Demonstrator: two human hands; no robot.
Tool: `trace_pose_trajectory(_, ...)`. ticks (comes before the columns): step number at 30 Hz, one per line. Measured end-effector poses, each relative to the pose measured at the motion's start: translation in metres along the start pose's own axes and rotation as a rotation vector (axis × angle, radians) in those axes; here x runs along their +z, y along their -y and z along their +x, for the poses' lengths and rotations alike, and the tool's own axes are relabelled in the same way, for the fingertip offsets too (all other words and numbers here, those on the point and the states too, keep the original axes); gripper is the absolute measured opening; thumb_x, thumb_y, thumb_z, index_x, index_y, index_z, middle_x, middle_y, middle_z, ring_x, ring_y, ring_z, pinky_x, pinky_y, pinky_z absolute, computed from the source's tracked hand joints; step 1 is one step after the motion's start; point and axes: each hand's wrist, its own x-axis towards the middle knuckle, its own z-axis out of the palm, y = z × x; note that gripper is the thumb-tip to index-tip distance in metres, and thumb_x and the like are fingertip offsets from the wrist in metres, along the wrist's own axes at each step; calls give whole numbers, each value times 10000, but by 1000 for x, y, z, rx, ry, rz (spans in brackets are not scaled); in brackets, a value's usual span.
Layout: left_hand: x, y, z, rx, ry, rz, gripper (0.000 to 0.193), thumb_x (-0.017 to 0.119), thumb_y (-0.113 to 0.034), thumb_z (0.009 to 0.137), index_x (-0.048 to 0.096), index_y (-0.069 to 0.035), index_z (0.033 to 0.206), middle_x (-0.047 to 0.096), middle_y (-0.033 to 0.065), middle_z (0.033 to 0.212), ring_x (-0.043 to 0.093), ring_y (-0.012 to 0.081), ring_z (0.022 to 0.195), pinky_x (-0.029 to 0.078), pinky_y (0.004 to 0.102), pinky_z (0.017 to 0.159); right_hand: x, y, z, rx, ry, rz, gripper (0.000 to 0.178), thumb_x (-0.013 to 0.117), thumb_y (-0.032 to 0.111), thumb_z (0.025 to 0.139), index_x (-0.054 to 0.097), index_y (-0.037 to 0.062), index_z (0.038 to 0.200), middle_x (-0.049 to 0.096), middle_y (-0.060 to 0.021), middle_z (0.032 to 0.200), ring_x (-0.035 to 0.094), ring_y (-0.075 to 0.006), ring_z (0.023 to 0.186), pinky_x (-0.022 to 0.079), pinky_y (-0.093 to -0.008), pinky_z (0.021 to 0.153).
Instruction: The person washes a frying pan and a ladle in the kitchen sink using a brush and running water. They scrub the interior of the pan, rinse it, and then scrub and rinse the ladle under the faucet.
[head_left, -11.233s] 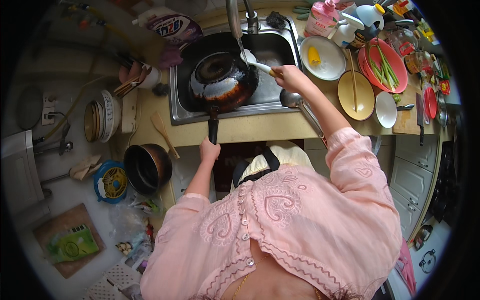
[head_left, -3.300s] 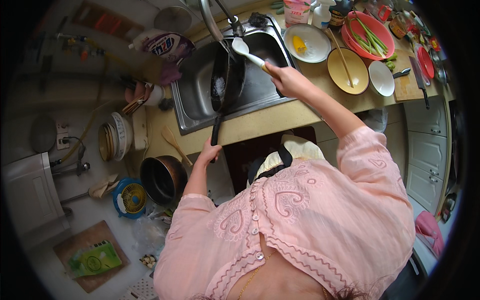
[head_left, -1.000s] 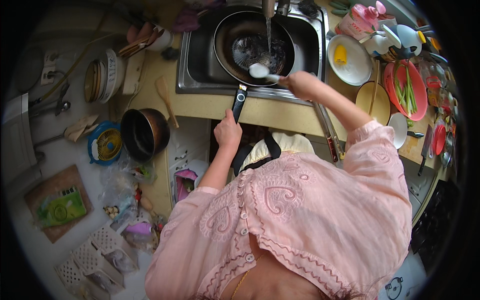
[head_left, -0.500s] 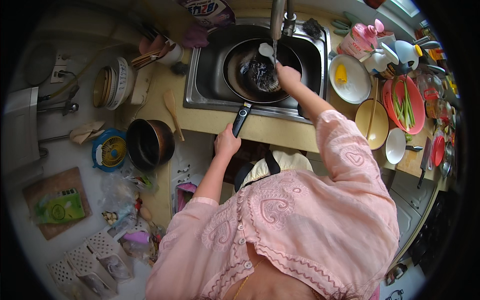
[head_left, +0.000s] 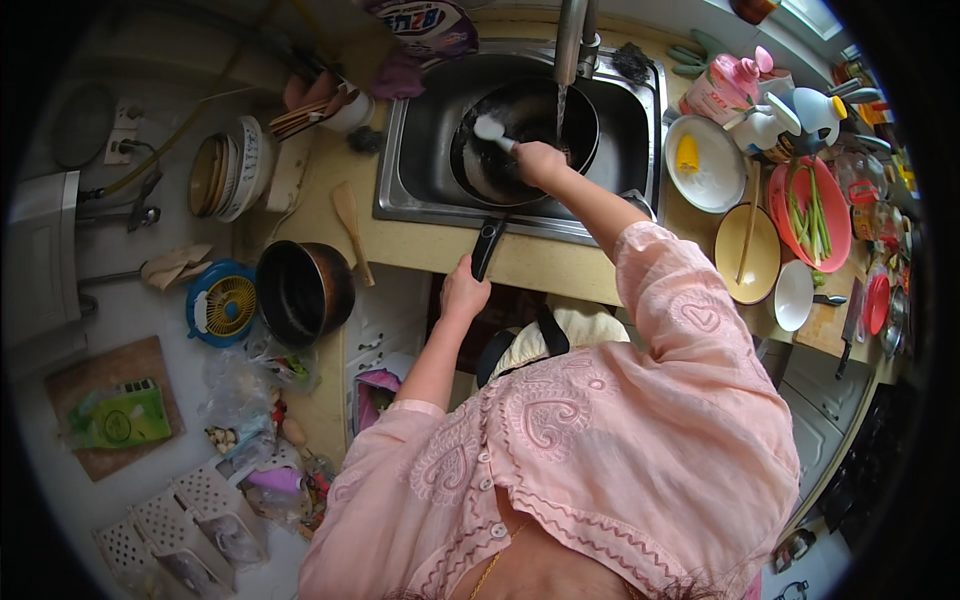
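Note:
In the sink (head_left: 415,178) a dark frying pan (head_left: 588,130) lies under running water (head_left: 561,112), its black handle (head_left: 488,245) reaching over the front edge. My left hand (head_left: 464,291) is closed around the end of that handle. Over the pan, my right hand (head_left: 541,163) grips a white utensil with a rounded end (head_left: 490,128); its exact kind is not clear. That rounded end points left and away from me. Part of the pan's inside is hidden by my right hand and forearm. Above the pan is the metal faucet (head_left: 571,50).
Right of the sink stand a white bowl (head_left: 703,190) with a yellow piece, a yellow bowl (head_left: 745,265) and a red basin (head_left: 825,235) with green stalks. On the left are a wooden spatula (head_left: 352,235), a dark pot (head_left: 303,290) and stacked bowls (head_left: 238,170).
My right hand has moved left across the pan with the white utensil, out from beside the water stream. The pan's handle has shifted slightly; my left hand still holds it.

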Motion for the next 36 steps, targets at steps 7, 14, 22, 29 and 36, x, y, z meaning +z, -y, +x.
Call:
trace_pose_trajectory(7,7,-7,-2,38,9,135,212,494,-120,751,462,-46,947,596,258,807,564,438,826,444,507,734,19,-31,19,45,-239,309,283,482,207,862,574,121,1115,646,-137,841,645,-283,785,520,-388,630)
trace_pose_trajectory(14,3,-7,-6,30,-16,190,233,525,-101,736,458,-38,950,604,243,784,582,420,805,456,499,728,-49,-8,-46,-22,467,633,415,567,233,828,518,164,1235,498,-16,565,462,-105,431,392,-233,382)
trace_pose_trajectory(22,1,-24,-16,84,-56,325,255,547,-101,737,449,-32,963,613,216,755,605,388,743,480,477,670,-92,-90,-86,-302,422,-187,260,553,129,773,639,163,1016,589,-96,673,585,-241,591,464,-344,486)
trace_pose_trajectory(29,9,-22,-19,116,-111,337,243,551,-90,732,444,-28,941,609,212,707,609,387,692,484,474,635,-28,-61,-74,-108,91,-123,270,459,119,822,570,165,1063,627,-124,839,620,-301,810,502,-405,639)
trace_pose_trajectory(36,0,-30,-20,75,-76,357,240,553,-93,731,450,-29,938,612,215,717,610,389,706,482,478,653,-35,-77,-47,176,-83,-272,208,448,152,854,589,112,1002,652,-83,801,647,-245,774,509,-371,563)
